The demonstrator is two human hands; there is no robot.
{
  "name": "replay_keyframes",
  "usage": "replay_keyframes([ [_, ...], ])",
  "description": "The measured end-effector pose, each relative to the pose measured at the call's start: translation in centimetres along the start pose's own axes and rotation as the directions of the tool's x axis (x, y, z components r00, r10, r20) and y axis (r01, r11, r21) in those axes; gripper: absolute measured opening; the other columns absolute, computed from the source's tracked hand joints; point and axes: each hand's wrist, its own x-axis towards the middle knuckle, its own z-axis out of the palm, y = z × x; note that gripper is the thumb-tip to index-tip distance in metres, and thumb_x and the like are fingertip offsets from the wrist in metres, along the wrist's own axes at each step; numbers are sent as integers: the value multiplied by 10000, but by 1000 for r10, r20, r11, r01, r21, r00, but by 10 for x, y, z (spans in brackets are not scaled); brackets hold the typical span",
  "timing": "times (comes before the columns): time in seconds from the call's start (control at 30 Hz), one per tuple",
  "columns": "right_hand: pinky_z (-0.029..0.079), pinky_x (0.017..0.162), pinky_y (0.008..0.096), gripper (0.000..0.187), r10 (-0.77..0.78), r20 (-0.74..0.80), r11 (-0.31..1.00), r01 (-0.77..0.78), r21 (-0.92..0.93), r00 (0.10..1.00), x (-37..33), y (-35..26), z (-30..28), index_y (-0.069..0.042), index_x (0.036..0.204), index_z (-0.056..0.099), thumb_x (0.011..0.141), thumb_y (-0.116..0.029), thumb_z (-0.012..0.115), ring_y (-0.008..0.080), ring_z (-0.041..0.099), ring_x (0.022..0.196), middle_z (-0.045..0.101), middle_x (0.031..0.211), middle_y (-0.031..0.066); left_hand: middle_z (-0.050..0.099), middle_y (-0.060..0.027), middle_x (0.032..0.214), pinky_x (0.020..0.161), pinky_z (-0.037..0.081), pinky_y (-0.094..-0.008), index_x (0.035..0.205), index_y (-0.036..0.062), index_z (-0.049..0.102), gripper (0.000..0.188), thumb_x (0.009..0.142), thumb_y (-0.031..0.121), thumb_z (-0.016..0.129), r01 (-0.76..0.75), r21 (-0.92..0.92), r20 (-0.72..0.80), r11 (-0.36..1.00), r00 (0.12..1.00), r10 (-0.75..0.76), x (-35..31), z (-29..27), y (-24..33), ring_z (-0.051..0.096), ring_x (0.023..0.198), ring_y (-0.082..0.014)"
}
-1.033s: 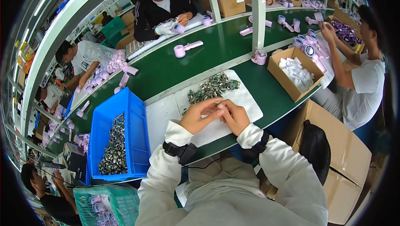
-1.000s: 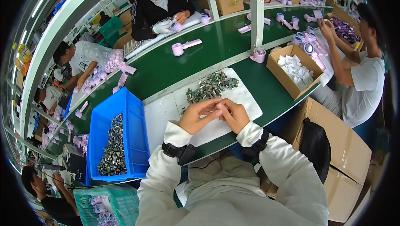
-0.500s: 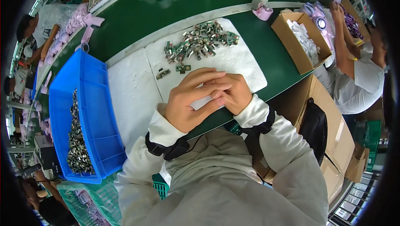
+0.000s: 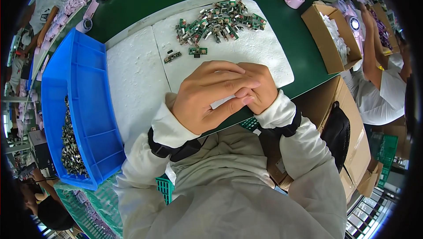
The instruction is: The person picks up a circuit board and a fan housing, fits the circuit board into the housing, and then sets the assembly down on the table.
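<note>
My hands are clasped together above the near edge of a white foam sheet (image 4: 132, 71). The fingers of my left hand (image 4: 200, 95) wrap over my right hand (image 4: 264, 87), whose fingers are mostly hidden beneath. No object shows between them. Just beyond the hands, two small circuit boards lie apart: one with a dark part beside it, a green board (image 4: 198, 51) to its right and the other board (image 4: 172, 57) to the left. Farther back on the foam is a heap of small green circuit boards (image 4: 216, 23) with metal parts.
A blue plastic bin (image 4: 99, 115) at the left holds many circuit boards (image 4: 72, 146). At the right stand a cardboard box (image 4: 324, 45) of white parts and larger cartons (image 4: 357, 151) with a black bag (image 4: 337, 131). A co-worker (image 4: 383, 80) sits at far right.
The view has shifted, so the bench appears higher and the bin farther left. My hands stay clasped, with the left fingers lying a little farther across the right hand.
</note>
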Motion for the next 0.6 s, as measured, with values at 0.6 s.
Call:
replay_keyframes([
  [0.6, 496, 564, 368, 160, -238, -218, 941, 169, -292, 946, 1, -1, -2, -63, 801, 698, 775, -203, 773, 276, 615, 650, 620, 710, 78, 704, -136, 1193, 969, 500, -382, 1172, 1, 707, 323, 850, 14, 732, 82, -167, -14, 982, 996, -86, 4, -5, -6, 648, 1126, -295],
])
